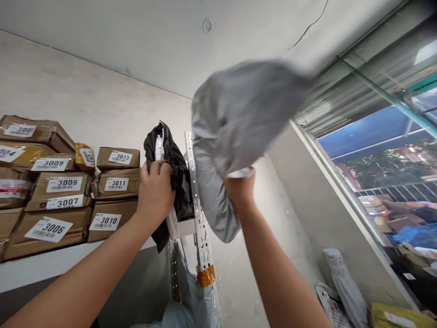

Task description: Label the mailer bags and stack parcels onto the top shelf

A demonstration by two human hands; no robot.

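A pale wall and ceiling fill the upper frame, with a white shelf (51,264) at lower left stacked with numbered cardboard boxes (61,191) and a glazed window at right. The left hand (156,189) is closed around a black poly mailer (170,177) standing at the shelf's end, against the perforated white upright (196,200). The right hand (241,187), centre frame, has its fingers curled tight on the lower edge of a grey poly mailer (239,118), raised and motion-blurred above it. Both bags look soft, light and slick, sagging around their contents, so a pinch on gathered film or around the bulk seems the surest hold. More parcels (344,287) lie at lower right.
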